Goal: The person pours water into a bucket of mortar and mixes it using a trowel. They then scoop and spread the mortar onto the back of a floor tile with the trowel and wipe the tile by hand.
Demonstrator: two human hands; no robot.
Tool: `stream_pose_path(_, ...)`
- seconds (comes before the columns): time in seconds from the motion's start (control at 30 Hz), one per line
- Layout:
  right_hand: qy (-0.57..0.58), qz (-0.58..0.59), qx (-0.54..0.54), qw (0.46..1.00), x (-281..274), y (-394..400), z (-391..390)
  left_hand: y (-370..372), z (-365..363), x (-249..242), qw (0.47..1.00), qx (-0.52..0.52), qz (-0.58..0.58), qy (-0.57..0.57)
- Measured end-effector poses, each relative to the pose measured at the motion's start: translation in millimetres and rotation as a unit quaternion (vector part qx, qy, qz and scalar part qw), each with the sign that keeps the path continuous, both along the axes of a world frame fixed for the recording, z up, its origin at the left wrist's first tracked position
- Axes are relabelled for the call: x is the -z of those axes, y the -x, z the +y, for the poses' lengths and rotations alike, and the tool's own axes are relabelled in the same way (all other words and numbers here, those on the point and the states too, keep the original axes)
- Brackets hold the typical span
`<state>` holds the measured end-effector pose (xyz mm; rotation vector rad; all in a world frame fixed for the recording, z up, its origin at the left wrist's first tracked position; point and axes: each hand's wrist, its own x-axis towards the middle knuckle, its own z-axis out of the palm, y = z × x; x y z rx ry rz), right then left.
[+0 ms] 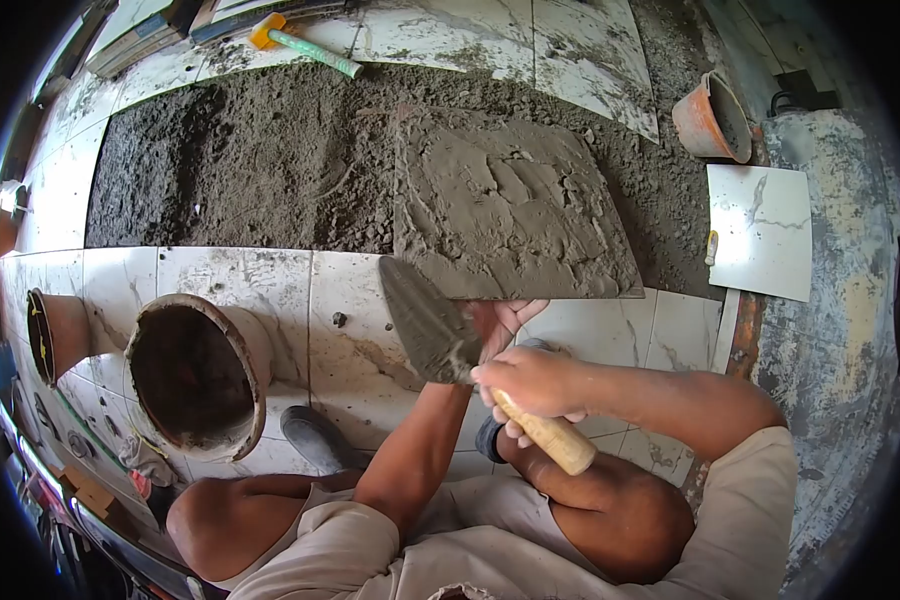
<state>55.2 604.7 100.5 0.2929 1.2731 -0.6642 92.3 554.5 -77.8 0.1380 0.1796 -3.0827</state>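
My right hand [532, 382] is closed around the wooden handle of a trowel [422, 312], its pointed blade coated in grey mortar and angled up to the left. My left hand [502, 318] is palm up at the near edge of a square tile [515, 205], supporting it, with part of the hand hidden behind the tile and the trowel. Wet mortar covers the tile's upper face in uneven ridges. Behind and left of the tile lies a bed of loose, damp mortar mix [260, 160].
A large mortar-stained bucket [255, 340] stands at my left, beside a smaller bucket [68, 335]. A mallet [310, 50] with an orange head lies at the back. At right are another bucket [698, 120] and a white marbled tile [770, 235]. Laid floor tiles surround the bed.
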Motion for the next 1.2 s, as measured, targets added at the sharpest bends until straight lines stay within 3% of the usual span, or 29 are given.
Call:
stream_pose_path(0.1, 0.051, -0.017, -0.027, 0.998, -13, 3, -14, 2, -4, -5, 0.997, 0.029, -0.075, 0.010)
stream_pose_path(0.17, 0.040, -0.013, -0.033, 0.999, -21, 11, -16, -3, 0, 8, 0.997, 0.005, -0.053, -0.051)
stream_pose_path(0.23, 0.025, 0.045, -0.001, 0.999, -23, 27, -15, -8, 7, 37, 0.992, 0.102, -0.011, -0.069)
stream_pose_path(0.27, 0.009, 0.055, -0.011, 0.998, -16, 33, -17, -10, 8, 36, 0.976, 0.174, -0.041, 0.124)
stream_pose_path(0.3, 0.009, 0.058, -0.011, 0.998, -6, 29, -18, -12, 10, 35, 0.917, 0.255, -0.050, 0.302)
stream_pose_path(0.37, -0.038, 0.056, -0.054, 0.996, 12, 15, -26, -7, 22, 31, 0.982, 0.071, -0.137, 0.111)
stream_pose_path(0.4, -0.017, 0.033, -0.078, 0.996, 9, 12, -29, -5, 15, 15, 0.997, -0.047, -0.018, -0.062)
stream_pose_path(0.43, -0.016, 0.030, -0.080, 0.996, 3, 10, -30, -3, 8, 8, 0.997, -0.049, -0.020, -0.062)
stream_pose_path(0.5, 0.063, -0.011, -0.190, 0.980, -12, 10, -31, 0, -1, 2, 0.997, 0.032, -0.069, -0.030)
stream_pose_path(0.57, 0.052, 0.003, -0.175, 0.983, -23, 24, -22, -8, 5, 28, 0.996, 0.032, -0.062, -0.052)
stream_pose_path(0.63, 0.080, 0.258, -0.301, 0.915, -31, 53, -14, -19, 13, 55, 0.975, 0.086, 0.093, -0.181)
stream_pose_path(0.67, 0.080, 0.261, -0.303, 0.913, -26, 64, -6, -13, 13, 46, 0.968, 0.015, -0.082, -0.237)
stream_pose_path(0.73, 0.077, 0.416, -0.468, 0.776, 0, 82, 11, -6, 2, 17, 0.980, 0.023, -0.082, -0.181)
stream_pose_path(0.8, 0.080, 0.424, -0.483, 0.762, 25, 91, 7, -1, -5, 1, 0.993, 0.047, -0.094, -0.062)
stream_pose_path(0.97, 0.107, 0.475, -0.535, 0.691, 73, 137, -28, -4, -4, 6, 0.993, 0.066, -0.097, -0.002)
stream_pose_path(1.0, 0.067, 0.483, -0.515, 0.705, 87, 149, -33, -4, -3, 6, 0.993, 0.062, -0.096, -0.003)
stream_pose_path(1.03, 0.077, 0.515, -0.510, 0.684, 98, 160, -36, -5, -3, 6, 0.994, 0.056, -0.094, -0.004)
stream_pose_path(1.1, -0.001, 0.453, -0.474, 0.755, 101, 181, -52, -5, -3, 9, 0.995, 0.056, -0.083, -0.017)
stream_pose_path(1.2, -0.046, 0.487, -0.434, 0.757, 110, 205, -66, -5, -4, 9, 0.994, 0.057, -0.085, -0.029)
